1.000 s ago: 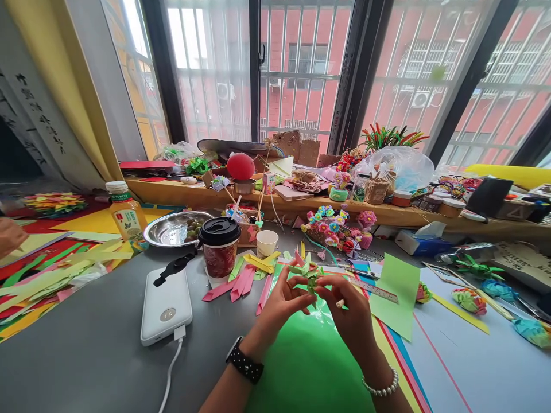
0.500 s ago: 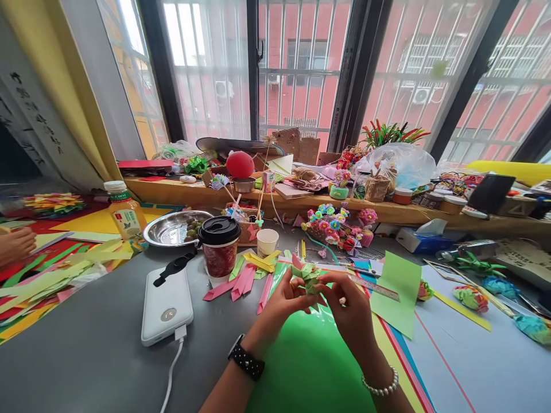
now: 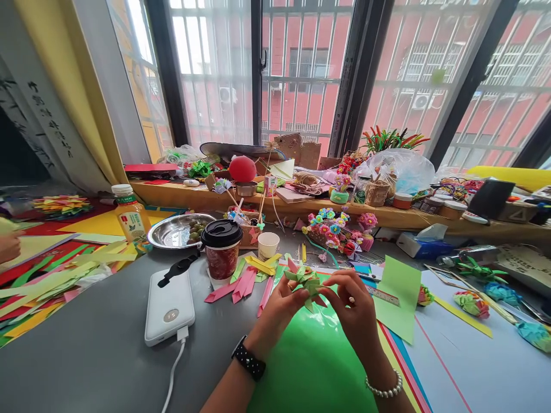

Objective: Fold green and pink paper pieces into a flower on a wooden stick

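Observation:
Between my two hands is a folded green paper flower with a pink tip at its upper left. My left hand grips it from the left, thumb pressed on its front. On the other side my right hand pinches one of its green points between thumb and fingertips. Below both hands bulges a shiny green surface. Folded pink strips and yellow strips lie left of the flower. To the right a light green paper sheet stands partly raised beside a ruler.
A lidded coffee cup, a white power bank with a cable and a metal plate of fruit stand on the left. A paper cup is behind the strips. Another person's hand shows at far left. Crafts crowd the sill.
The view has shifted slightly, so most things sit a little lower and farther right. The flower has turned a bit in my fingers, showing more of its green points. Both hands keep hold.

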A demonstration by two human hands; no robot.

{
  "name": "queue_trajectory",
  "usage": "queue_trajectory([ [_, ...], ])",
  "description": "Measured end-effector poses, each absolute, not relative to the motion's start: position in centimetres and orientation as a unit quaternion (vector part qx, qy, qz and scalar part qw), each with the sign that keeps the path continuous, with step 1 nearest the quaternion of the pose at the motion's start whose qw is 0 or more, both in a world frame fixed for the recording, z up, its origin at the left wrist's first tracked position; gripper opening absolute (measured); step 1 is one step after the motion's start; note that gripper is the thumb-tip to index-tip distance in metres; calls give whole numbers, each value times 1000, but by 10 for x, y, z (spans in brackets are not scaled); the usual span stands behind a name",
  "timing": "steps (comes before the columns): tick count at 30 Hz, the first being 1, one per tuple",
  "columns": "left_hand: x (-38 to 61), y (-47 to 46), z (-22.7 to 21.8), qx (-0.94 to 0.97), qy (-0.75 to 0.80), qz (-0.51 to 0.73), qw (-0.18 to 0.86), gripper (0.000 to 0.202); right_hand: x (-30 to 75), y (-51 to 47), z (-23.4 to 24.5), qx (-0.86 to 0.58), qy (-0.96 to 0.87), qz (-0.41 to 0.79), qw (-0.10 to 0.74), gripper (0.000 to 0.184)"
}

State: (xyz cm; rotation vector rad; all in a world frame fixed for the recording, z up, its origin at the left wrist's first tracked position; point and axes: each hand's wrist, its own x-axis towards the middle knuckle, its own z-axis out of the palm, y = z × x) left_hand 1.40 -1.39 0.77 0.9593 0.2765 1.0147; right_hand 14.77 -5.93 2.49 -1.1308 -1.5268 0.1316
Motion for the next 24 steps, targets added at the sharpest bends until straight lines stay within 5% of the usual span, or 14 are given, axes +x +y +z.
queue_trajectory([
  [24, 12, -14, 6, 445, 98, 444, 772, 38, 149, -61, 27, -460, -691, 57, 554, 8],
])
